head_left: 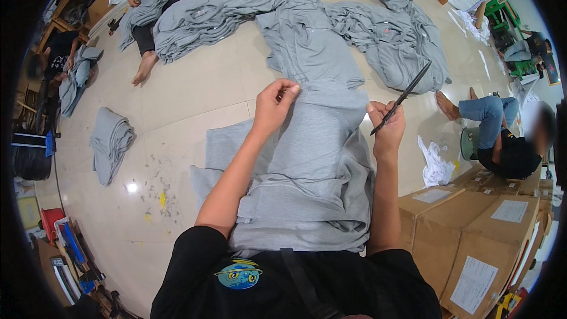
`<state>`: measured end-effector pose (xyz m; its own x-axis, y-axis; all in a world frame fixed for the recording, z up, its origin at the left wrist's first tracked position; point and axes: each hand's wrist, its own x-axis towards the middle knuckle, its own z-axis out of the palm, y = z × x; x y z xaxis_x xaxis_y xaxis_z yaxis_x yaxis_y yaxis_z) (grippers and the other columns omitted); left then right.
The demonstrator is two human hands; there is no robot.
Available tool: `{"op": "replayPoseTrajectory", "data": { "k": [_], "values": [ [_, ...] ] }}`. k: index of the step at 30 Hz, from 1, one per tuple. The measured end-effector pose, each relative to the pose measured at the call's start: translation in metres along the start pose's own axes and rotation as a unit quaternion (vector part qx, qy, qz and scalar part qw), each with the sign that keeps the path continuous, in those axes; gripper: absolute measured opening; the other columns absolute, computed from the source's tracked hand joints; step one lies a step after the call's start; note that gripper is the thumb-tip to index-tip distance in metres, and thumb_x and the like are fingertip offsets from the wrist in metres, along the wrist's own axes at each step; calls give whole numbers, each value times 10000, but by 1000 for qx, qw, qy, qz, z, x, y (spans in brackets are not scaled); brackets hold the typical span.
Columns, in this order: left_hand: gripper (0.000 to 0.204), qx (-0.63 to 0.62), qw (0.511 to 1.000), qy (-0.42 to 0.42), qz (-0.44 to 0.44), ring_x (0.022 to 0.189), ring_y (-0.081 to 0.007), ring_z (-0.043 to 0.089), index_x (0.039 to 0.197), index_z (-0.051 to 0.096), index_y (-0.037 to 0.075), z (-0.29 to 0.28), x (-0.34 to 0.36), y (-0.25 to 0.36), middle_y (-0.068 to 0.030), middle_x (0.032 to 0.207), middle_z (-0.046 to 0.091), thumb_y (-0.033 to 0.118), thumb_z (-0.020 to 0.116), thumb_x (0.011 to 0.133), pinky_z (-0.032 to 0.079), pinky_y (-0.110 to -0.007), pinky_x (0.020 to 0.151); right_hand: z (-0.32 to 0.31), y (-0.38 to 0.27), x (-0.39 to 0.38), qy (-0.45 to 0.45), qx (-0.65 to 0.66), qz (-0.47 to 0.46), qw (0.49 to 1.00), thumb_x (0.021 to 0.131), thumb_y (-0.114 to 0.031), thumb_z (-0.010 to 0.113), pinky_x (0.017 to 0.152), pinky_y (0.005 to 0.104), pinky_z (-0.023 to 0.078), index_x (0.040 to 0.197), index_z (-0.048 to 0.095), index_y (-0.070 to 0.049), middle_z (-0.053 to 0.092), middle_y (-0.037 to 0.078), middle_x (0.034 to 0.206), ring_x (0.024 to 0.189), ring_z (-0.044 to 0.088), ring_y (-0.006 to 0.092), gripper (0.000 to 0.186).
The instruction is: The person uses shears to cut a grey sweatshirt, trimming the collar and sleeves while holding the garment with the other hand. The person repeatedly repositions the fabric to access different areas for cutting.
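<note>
A grey garment is spread across the person's lap, with its near end bunched in loose folds at the waist and its far edge brought up between the two hands. By the left hand, the far left corner of the cloth is held: thumb and index finger are pressed together on the edge, and the other fingers are curled in toward the palm. By the right hand, a slim black tool is gripped, its fingers closed around the shaft and its pointed end directed to the far right. The right thumb is extended to the left, just beside the garment's right edge; whether cloth is also pinched there cannot be told.

Beyond the hands, a grey pile is met by the garment's far edge, and more grey cloth is heaped to the far left and far right on the tiled floor. A folded grey bundle is set apart on the left. On the near right, cardboard boxes are grouped, with a crumpled white cloth beyond them. At the far left, grey fabric is being handled by a seated co-worker.
</note>
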<state>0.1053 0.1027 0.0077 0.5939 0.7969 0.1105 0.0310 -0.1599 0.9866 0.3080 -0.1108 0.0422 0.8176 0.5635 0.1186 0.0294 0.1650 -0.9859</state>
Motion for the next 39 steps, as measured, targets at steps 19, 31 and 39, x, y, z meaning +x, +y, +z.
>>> {"op": "replayPoseTrajectory", "data": {
  "k": [19,31,39],
  "values": [
    [123,42,991,-90,94,862,-155,670,1072,818,25,2,10,17,-60,982,738,110,825,984,524,-304,788,-8,-54,-26,-126,-461,-70,876,826,-176,940,661,386,572,1236,730,-73,772,83,806,653,720,253,472],
    [139,63,989,-118,65,798,-125,623,1067,773,8,-10,29,1,-42,927,738,143,775,1034,526,-298,747,-4,-74,-17,-218,-551,-69,802,827,-195,919,706,463,568,1226,721,-122,804,67,846,724,732,348,451],
    [164,127,975,-151,104,814,-168,605,1073,737,25,-16,35,17,-55,940,671,188,748,1058,513,-333,770,-1,-80,4,-273,-611,-165,724,817,-27,776,748,436,527,1173,698,-105,794,82,809,720,734,327,373]
  ]
}}
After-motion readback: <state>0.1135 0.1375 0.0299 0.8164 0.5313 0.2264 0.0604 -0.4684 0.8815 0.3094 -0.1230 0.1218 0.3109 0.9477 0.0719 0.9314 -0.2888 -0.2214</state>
